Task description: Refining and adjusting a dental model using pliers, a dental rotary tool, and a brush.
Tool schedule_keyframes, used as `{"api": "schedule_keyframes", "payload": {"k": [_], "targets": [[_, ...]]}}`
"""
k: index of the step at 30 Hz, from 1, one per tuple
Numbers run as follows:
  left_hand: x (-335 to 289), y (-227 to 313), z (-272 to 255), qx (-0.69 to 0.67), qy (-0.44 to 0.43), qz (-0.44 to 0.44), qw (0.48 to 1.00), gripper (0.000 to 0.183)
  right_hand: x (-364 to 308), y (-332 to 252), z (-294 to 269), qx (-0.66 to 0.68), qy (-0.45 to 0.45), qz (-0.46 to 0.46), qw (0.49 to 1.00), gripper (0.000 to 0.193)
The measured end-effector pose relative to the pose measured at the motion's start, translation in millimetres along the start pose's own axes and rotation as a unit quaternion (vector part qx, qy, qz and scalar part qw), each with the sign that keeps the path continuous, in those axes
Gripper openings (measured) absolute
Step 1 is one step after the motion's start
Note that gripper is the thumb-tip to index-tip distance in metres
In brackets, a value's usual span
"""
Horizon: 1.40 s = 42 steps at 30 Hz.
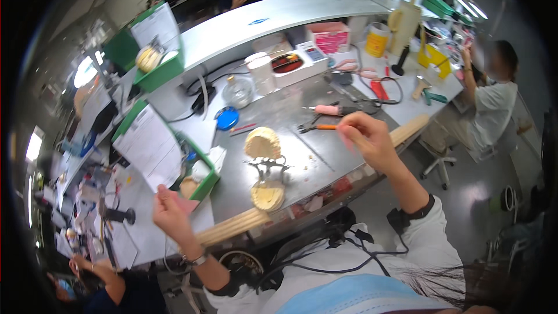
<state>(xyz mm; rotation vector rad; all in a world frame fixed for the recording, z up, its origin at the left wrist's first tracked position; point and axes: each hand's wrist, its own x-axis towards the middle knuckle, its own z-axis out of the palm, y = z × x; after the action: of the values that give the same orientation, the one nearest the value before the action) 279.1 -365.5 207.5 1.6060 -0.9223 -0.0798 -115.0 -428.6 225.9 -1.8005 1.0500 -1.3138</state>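
Observation:
My left hand (pixel 170 214) is closed on a flat pink wax sheet (pixel 187 204), beside the front of a green tray (pixel 206 186). Raised over the bench's front edge at the right, my right hand (pixel 371 144) pinches a small pink wax piece (pixel 349 144), partly hidden by the fingers. Between my hands stands a metal dental articulator (pixel 268 168), opened out. It carries one yellowish plaster cast (pixel 263 142) on its far side and another plaster cast (pixel 268 196) near the front edge. Neither hand touches it.
Orange-handled pliers (pixel 317 128) and a pink handpiece (pixel 329 109) lie near my right hand. Behind are a glass burner (pixel 237 91), a blue lid (pixel 227 118) and a white box (pixel 302 67). Wooden strips (pixel 235 225) line the front edge. A co-worker (pixel 491 99) sits at right.

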Motion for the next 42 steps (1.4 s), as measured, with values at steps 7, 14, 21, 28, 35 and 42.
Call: {"api": "schedule_keyframes", "payload": {"k": [7,14,21,28,35,42], "targets": [[51.1,-42.4,18.4,0.263,-0.101,0.111,0.953,0.045,16.2,98.7,-43.8,-0.261,-0.159,-0.038,0.951,0.021],[35.8,-58.0,2.4,0.318,0.007,0.222,0.922,0.036,68.5,99.3,-146.9,-0.411,0.161,-0.053,0.896,0.020],[-24.2,-51.3,-2.3,0.163,-0.052,0.131,0.976,0.021,76.2,196.9,-423.4,-0.469,0.382,0.262,0.752,0.047],[-69.3,-17.9,9.5,0.111,-0.116,0.163,0.973,0.040,123.5,245.6,-439.3,-0.449,0.349,0.283,0.772,0.070],[-85.2,14.9,38.9,0.012,-0.300,0.059,0.952,0.085,106.9,265.3,-563.5,-0.908,0.063,0.070,0.408,0.021],[-108.8,10.9,41.4,0.018,-0.353,0.036,0.935,0.101,125.9,225.9,-473.0,-0.703,0.330,0.008,0.630,0.062]]}}
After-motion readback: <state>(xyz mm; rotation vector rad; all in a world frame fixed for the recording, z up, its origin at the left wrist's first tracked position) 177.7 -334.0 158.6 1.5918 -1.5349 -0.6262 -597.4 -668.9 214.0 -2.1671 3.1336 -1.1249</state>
